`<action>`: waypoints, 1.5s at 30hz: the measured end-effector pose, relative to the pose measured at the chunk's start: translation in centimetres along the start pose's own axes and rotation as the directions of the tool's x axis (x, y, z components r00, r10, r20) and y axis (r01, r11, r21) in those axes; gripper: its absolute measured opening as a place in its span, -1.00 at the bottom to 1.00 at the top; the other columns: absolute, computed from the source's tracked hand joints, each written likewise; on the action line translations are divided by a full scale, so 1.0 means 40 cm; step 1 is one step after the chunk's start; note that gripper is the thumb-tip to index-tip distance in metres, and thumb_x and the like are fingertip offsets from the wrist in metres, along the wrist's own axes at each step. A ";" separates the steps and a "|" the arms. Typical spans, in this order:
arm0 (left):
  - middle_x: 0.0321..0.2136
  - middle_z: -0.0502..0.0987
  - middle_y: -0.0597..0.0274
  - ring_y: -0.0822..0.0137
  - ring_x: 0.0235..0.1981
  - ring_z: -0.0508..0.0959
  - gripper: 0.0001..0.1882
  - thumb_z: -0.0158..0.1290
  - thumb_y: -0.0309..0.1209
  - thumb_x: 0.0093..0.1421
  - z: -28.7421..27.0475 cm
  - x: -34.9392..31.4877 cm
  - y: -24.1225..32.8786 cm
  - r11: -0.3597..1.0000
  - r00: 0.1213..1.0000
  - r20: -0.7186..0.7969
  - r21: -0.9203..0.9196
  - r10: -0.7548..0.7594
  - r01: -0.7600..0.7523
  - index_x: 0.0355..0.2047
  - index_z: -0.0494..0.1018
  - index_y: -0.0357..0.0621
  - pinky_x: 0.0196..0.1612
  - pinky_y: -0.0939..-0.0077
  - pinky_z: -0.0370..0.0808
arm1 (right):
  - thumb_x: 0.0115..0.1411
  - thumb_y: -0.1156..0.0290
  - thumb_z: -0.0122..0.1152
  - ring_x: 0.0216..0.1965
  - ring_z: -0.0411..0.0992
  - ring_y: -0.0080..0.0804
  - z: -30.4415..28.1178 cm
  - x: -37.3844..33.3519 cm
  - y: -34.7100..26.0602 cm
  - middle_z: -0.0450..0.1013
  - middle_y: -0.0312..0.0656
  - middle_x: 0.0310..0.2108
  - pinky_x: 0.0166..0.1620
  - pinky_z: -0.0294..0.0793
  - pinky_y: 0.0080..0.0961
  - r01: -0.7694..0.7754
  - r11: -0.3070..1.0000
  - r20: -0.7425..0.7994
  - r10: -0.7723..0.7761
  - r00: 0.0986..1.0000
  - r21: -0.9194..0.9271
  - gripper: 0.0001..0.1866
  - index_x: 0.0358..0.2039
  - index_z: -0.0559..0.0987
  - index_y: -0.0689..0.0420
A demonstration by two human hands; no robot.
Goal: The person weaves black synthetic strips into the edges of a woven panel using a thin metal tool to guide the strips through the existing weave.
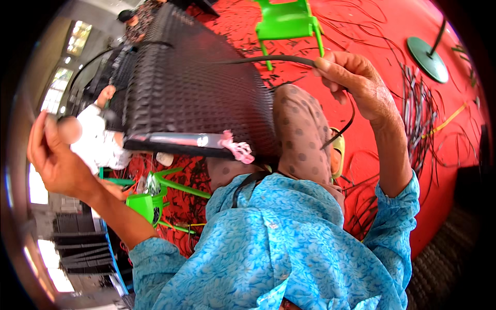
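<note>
A large black woven panel (191,88) of plastic-like strips leans across my lap. My right hand (356,82), raised beyond its right side, pinches a narrow black strip (279,58) between thumb and fingers. One length of the strip runs left over the weave; its tail hangs below the hand. To the left of the panel, my left hand (62,160) is lifted with the fingers apart and nothing visible in them. Along the panel's near edge lies a flat, shiny metal tool (175,138) with pink string (237,147) tied at its end.
A green plastic chair (284,20) stands ahead on the red floor, strewn with black scraps. At right are a round green stand base (428,59) and a heap of loose strips (421,113). Green plastic seating (144,204) and a person in white (95,137) are at left.
</note>
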State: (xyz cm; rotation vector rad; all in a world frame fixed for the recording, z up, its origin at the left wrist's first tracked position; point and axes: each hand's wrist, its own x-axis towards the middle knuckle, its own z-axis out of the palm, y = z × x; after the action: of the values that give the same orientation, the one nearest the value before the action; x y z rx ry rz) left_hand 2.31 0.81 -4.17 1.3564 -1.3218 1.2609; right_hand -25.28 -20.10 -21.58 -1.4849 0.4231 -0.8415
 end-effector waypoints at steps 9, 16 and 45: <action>-0.26 0.53 0.23 0.47 -0.49 0.38 -0.55 0.16 -0.45 0.01 0.127 -0.018 0.177 0.844 0.487 0.699 -0.504 0.524 -0.185 -0.04 0.43 -0.13 -0.44 0.60 0.30 | 0.20 0.20 0.12 -0.66 0.25 -0.74 0.178 0.056 -0.164 0.33 -0.44 -0.64 -0.59 0.26 -0.80 0.142 0.985 0.374 -0.169 0.912 0.097 -0.72 -0.39 0.57 0.17; -0.48 0.46 0.31 0.52 -0.50 0.37 -0.90 0.01 -0.53 0.15 0.028 0.057 -0.102 0.949 0.578 0.797 -0.293 0.176 0.116 -0.34 0.50 -0.25 -0.44 0.68 0.22 | 0.25 0.17 0.04 -0.58 0.27 -0.74 0.106 0.062 -0.045 0.29 -0.45 -0.62 -0.53 0.30 -0.77 0.029 0.999 0.401 -0.011 0.916 -0.039 -0.69 -0.35 0.57 0.16; -0.37 0.46 0.28 0.42 -0.56 0.39 -0.67 0.14 -0.45 -0.12 -0.047 -0.154 0.116 0.785 0.413 0.670 -0.496 0.618 -0.370 -0.25 0.50 -0.09 -0.54 0.53 0.23 | 0.27 0.28 0.02 -0.61 0.32 -0.70 0.325 -0.001 -0.006 0.44 -0.33 -0.55 -0.56 0.34 -0.72 -0.126 0.974 0.643 -0.024 0.765 0.186 -0.76 -0.33 0.54 0.18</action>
State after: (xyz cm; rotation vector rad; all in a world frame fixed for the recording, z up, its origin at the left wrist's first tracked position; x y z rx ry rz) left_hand -2.11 3.14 -10.33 1.4216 -2.6369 0.6929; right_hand -16.05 -11.02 -20.25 -1.4428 -0.1479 -0.2737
